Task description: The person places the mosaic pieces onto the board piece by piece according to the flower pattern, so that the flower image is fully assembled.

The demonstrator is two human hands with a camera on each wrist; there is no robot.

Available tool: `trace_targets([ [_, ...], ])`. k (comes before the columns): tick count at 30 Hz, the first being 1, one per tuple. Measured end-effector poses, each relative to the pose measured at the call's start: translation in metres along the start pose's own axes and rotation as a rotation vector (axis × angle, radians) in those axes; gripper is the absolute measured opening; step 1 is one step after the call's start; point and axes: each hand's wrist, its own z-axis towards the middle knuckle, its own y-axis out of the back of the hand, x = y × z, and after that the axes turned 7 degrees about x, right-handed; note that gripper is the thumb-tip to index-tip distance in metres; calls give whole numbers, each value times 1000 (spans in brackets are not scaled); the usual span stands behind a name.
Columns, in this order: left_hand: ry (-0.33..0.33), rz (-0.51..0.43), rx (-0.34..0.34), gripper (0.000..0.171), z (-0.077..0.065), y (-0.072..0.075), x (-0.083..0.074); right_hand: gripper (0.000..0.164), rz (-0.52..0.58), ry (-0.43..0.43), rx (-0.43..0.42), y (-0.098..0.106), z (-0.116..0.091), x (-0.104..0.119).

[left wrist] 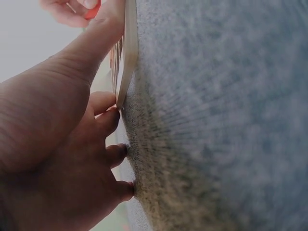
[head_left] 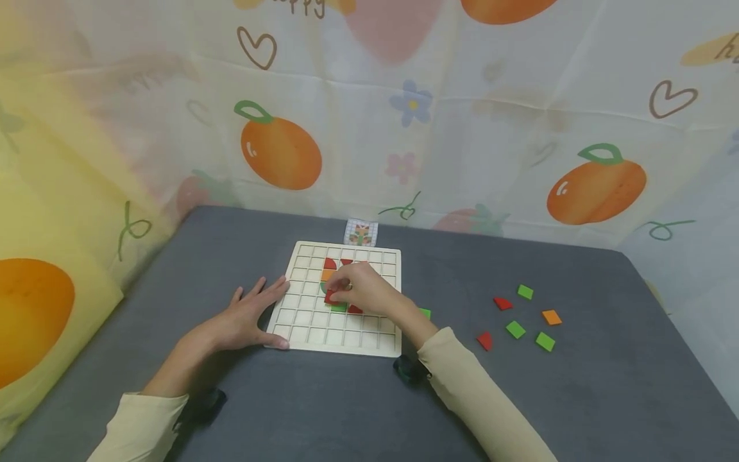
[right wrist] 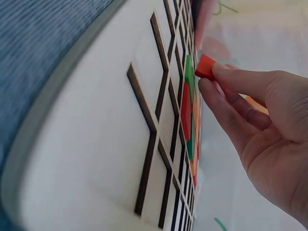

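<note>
A pale wooden board with a square grid lies on the table, some of its squares filled with red, orange and green tiles. My right hand is over the middle of the board and pinches a red tile between thumb and fingertips. In the right wrist view, that tile is held just off the board, near a green tile and a red one set in the grid. My left hand rests at the board's left edge, fingers spread and thumb at the near left corner. The right hand hides part of the pattern.
A small printed pattern card lies behind the board. To the right are several loose tiles, among them a green one, an orange one and a red one. A fruit-patterned cloth hangs behind the grey table.
</note>
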Motion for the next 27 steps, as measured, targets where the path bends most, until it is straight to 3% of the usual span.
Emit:
trace_targets([
  [27, -2, -8, 1, 116, -1, 1, 0, 16, -2, -30, -10, -15, 15, 9],
])
